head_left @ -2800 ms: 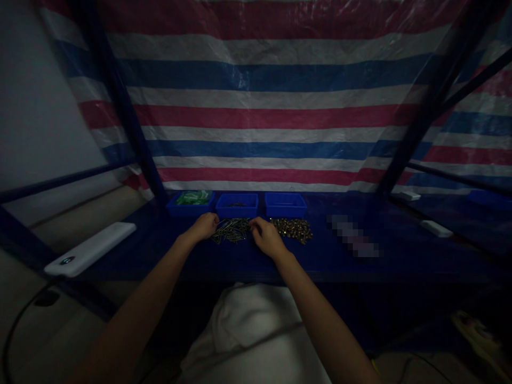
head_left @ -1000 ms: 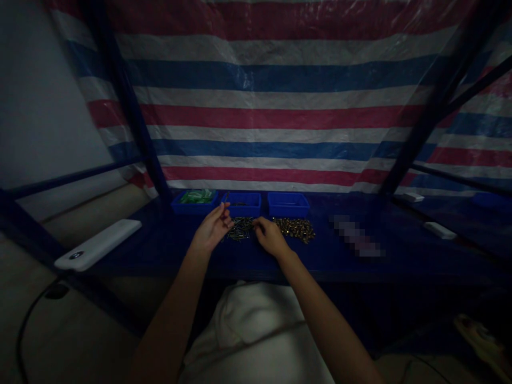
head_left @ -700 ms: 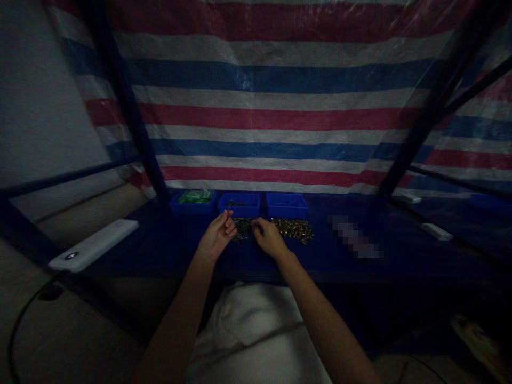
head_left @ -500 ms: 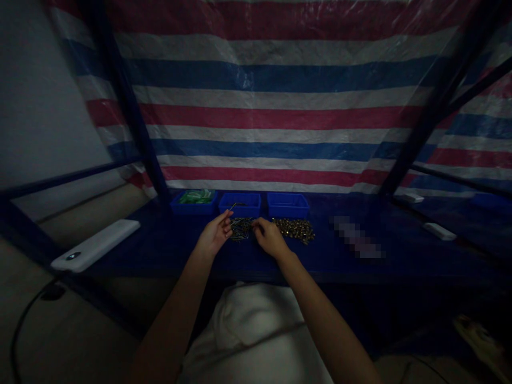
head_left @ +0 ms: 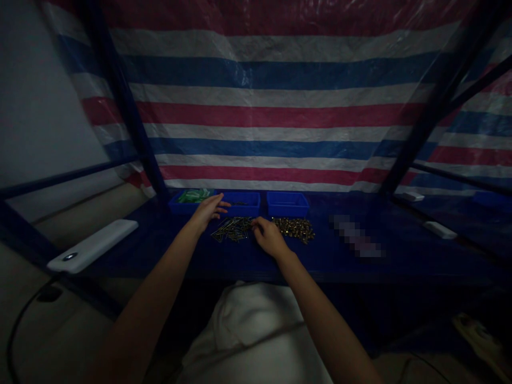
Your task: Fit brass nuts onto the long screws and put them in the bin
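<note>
A pile of thin metal screws (head_left: 232, 229) lies on the blue table, with a pile of brass-coloured nuts (head_left: 294, 228) to its right. My left hand (head_left: 208, 209) reaches out with fingers stretched over the gap between the left blue tray (head_left: 188, 204) of green pieces and the middle blue tray (head_left: 243, 202). It holds nothing that I can see. My right hand (head_left: 267, 238) rests curled at the right edge of the screw pile, fingertips pinched on something too small to make out.
A third blue tray (head_left: 287, 203) stands at the back right. A white power bank (head_left: 93, 246) lies at the left table edge. Dark blue frame posts (head_left: 132, 133) rise either side before a striped tarp. White small items (head_left: 439, 229) lie at the right.
My left hand lifted from the screw pile holding a thin screw, then reached forward to the trays and opened. The right hand stayed at the pile's right edge.
</note>
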{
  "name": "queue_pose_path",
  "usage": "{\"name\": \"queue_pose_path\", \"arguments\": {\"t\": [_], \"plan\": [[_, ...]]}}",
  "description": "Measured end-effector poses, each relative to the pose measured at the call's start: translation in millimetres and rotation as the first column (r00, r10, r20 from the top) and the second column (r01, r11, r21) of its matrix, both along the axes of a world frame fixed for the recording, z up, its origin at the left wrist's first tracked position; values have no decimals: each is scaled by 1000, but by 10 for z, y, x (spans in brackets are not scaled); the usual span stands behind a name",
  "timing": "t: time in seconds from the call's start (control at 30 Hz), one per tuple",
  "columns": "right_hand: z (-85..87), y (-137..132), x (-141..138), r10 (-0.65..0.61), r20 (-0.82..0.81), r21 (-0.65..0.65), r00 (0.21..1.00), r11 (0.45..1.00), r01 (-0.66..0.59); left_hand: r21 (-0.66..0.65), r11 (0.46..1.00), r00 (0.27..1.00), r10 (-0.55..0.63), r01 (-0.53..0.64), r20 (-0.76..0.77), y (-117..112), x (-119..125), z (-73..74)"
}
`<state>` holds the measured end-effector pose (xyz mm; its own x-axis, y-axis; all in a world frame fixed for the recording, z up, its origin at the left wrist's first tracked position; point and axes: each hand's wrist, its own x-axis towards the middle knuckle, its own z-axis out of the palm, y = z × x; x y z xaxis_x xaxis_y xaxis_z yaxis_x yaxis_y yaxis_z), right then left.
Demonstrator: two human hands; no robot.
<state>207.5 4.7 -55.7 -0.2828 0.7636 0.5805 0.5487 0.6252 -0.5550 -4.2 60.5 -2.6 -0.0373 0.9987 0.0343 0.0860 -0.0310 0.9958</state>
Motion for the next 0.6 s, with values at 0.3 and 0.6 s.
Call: {"name": "queue_pose_path", "arguments": {"t": [0.3,0.6], "plan": [[-16,15,4,14,-11,-9,1000,1000,-14,173,981,565,94,89,-820,59,-241,-448],[10,-8,6,14,2,-7,1000,1000,-14,234,972,528,190,18,-828,-77,-173,-360]]}}
